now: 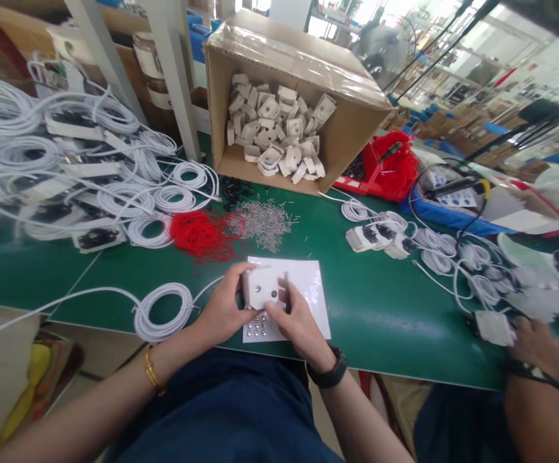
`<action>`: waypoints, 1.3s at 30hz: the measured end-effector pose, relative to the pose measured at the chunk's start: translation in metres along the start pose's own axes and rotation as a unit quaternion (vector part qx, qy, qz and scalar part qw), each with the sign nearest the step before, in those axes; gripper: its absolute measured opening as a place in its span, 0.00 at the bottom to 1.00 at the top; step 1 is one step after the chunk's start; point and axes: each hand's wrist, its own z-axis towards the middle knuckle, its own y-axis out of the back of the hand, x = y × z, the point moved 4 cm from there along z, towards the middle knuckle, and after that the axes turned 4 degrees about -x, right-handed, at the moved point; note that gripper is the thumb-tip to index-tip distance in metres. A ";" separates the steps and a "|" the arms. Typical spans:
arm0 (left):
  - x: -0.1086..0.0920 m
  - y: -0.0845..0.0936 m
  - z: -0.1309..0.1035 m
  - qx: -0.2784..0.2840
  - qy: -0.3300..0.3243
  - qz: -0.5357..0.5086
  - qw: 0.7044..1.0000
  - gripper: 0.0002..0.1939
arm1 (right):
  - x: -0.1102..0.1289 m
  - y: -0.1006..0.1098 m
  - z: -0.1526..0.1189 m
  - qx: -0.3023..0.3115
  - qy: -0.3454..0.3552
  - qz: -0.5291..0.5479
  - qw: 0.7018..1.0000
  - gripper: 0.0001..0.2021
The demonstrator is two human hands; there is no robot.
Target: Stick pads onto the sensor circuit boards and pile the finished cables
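Between my two hands is a white plastic housing (262,287) with two round holes in its face, a dark piece showing in the right one. My left hand (225,302) grips its left side, fingers behind and thumb below. On the right side, my right hand (294,315) holds it, the thumb near the dark hole. Beneath lies a white sheet (311,289) bearing several small round silver parts (256,326). A coiled white cable (162,311) rests by my left forearm; its end passes behind my left hand.
A cardboard box (298,58) of white housings stands at the back. Before it lie red wires (202,235) and scattered small metal pins (264,222). Coiled cables (23,154) crowd the left. A co-worker's hand (540,347) holds a white housing (494,328) at right, near a blue tray (472,222).
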 end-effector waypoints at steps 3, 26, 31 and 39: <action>0.006 0.002 0.000 -0.001 0.026 -0.074 0.997 0.34 | -0.011 -0.007 -0.001 0.013 -0.038 0.072 0.997 0.22; 0.004 0.002 0.033 0.073 0.212 -0.210 0.952 0.19 | -0.018 -0.025 -0.016 -0.060 -0.089 0.176 0.978 0.24; -0.004 0.008 0.036 0.145 0.136 -0.107 0.974 0.20 | -0.014 -0.024 -0.017 -0.038 -0.108 0.170 0.979 0.23; -0.006 0.009 0.009 0.089 0.031 0.074 0.993 0.36 | -0.017 -0.009 -0.012 -0.003 -0.062 0.058 0.996 0.22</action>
